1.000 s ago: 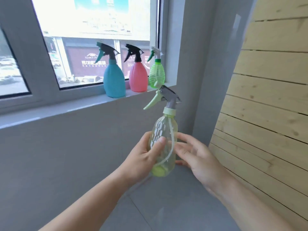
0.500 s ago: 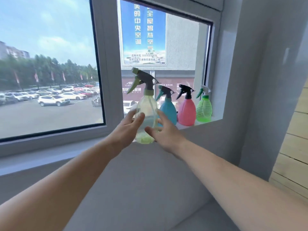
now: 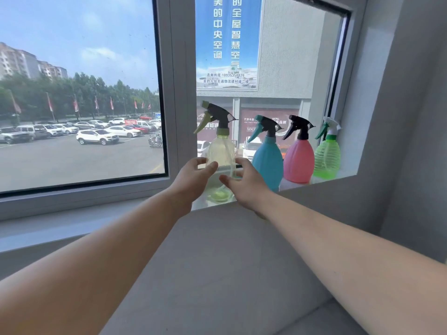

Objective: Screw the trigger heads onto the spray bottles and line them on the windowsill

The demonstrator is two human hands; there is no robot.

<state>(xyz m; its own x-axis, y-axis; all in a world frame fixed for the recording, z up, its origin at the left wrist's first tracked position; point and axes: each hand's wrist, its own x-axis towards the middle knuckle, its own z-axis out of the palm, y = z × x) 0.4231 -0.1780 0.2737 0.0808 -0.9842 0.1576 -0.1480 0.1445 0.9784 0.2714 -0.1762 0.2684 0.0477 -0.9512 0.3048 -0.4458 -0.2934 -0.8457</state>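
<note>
A clear yellowish spray bottle (image 3: 221,151) with a black and olive trigger head (image 3: 217,116) stands upright on the windowsill (image 3: 335,177). My left hand (image 3: 191,177) cups its left side, thumb on the front. My right hand (image 3: 246,184) wraps its right side, thumb low across the front. To its right stand a blue spray bottle (image 3: 267,160), a pink spray bottle (image 3: 298,160) and a green spray bottle (image 3: 326,158) in a row, each with a trigger head on. The clear bottle's base sits close to the sill's front edge.
The window frame post (image 3: 180,93) rises just behind and left of the clear bottle. A grey wall (image 3: 399,117) closes the sill at the right end, beside the green bottle. The sill continues to the left (image 3: 96,213) below the big pane.
Both hands have lifted the clear bottle from down by the floor up to the sill and set it left of the blue bottle. My view has risen and moved closer to the window.
</note>
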